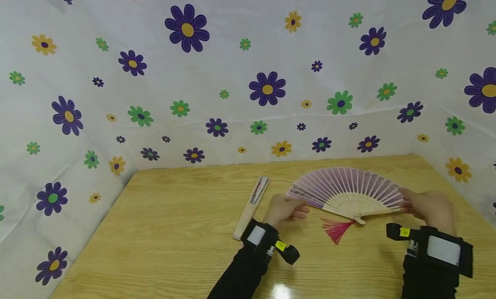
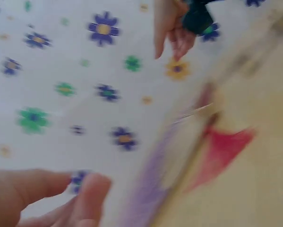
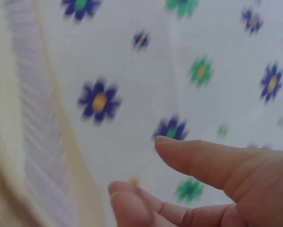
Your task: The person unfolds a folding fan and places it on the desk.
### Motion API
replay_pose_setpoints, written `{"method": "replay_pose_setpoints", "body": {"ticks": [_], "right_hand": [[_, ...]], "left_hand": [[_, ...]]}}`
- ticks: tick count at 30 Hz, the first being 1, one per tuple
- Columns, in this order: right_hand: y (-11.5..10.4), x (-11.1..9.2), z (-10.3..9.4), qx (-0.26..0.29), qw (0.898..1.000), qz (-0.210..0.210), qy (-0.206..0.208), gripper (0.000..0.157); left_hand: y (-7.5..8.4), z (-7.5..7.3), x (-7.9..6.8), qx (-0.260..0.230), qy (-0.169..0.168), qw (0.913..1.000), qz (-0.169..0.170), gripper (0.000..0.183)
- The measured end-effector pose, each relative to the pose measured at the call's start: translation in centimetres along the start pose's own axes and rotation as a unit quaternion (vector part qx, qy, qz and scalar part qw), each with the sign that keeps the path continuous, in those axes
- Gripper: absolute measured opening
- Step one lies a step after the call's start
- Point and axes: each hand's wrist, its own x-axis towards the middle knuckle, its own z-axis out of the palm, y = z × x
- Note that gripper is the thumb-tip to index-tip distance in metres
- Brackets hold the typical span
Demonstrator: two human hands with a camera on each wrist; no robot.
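Observation:
A purple folding fan (image 1: pixel 341 185) lies spread on the wooden table, its pale ribs meeting at a pivot near the front. From that pivot trails a pinkish-red tassel (image 1: pixel 336 231). My left hand (image 1: pixel 285 209) is at the fan's left end, fingers loosely bent. In the left wrist view its thumb and fingers (image 2: pixel 91 196) stand apart with nothing between them. At the fan's right end is my right hand (image 1: pixel 430 208). The right wrist view shows its thumb (image 3: pixel 193 158) and fingers apart, holding nothing, with the fan's edge (image 3: pixel 42 118) to the left.
Left of the fan, just behind my left wrist, lies a slim pale folded fan (image 1: pixel 248 215) with a printed upper part. A white cloth (image 1: pixel 217 75) with purple, green and yellow flowers walls the table (image 1: pixel 162 230) at the back and sides.

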Motion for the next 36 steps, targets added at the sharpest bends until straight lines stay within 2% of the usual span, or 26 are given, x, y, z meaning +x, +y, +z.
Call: {"method": "replay_pose_setpoints", "body": {"ticks": [3,6,8,10,13,15,18,21,24,28,33,36], "right_hand": [[-4.0,-1.8,2.5,-0.074,0.993,-0.092,0.023,0.058],[-8.2,-3.4,6.9,-0.105,0.979,-0.175,0.022,0.051],[-10.9,-4.3,10.6,-0.120,0.969,-0.215,0.010,0.050],[-13.1,-4.9,14.4,-0.136,0.965,-0.225,-0.008,0.051],[-15.6,-5.4,20.0,-0.172,0.958,-0.229,-0.029,0.056],[-16.4,-5.4,23.0,-0.194,0.954,-0.225,-0.041,0.058],[-16.5,-5.2,26.5,-0.228,0.947,-0.221,-0.050,0.059],[-16.2,-4.9,28.5,-0.240,0.945,-0.217,-0.050,0.057],[-15.6,-4.3,29.0,-0.221,0.950,-0.214,-0.052,0.050],[-15.4,-3.8,29.0,-0.194,0.957,-0.202,-0.070,0.041],[-15.3,-3.6,28.5,-0.195,0.959,-0.189,-0.075,0.041],[-15.0,-3.3,27.6,-0.178,0.963,-0.185,-0.086,0.040]], "left_hand": [[2.3,-4.3,-1.5,0.077,0.011,0.9946,0.069,0.029],[5.4,-8.3,-4.4,0.117,0.072,0.9838,0.115,0.030],[7.3,-10.6,-7.3,0.131,0.122,0.9734,0.143,0.031],[8.8,-12.4,-10.3,0.138,0.175,0.9614,0.162,0.033],[10.1,-14.5,-14.4,0.142,0.242,0.9409,0.190,0.034],[10.4,-15.5,-16.4,0.143,0.274,0.9306,0.196,0.033],[10.4,-16.7,-18.2,0.141,0.311,0.9205,0.191,0.031],[10.1,-17.8,-19.3,0.152,0.341,0.9097,0.181,0.031],[9.9,-18.1,-19.4,0.172,0.348,0.9049,0.174,0.034],[9.8,-18.4,-19.1,0.195,0.329,0.9083,0.169,0.036],[9.7,-18.0,-18.3,0.210,0.299,0.9153,0.169,0.037],[9.6,-17.7,-17.6,0.216,0.276,0.9208,0.172,0.036]]}}
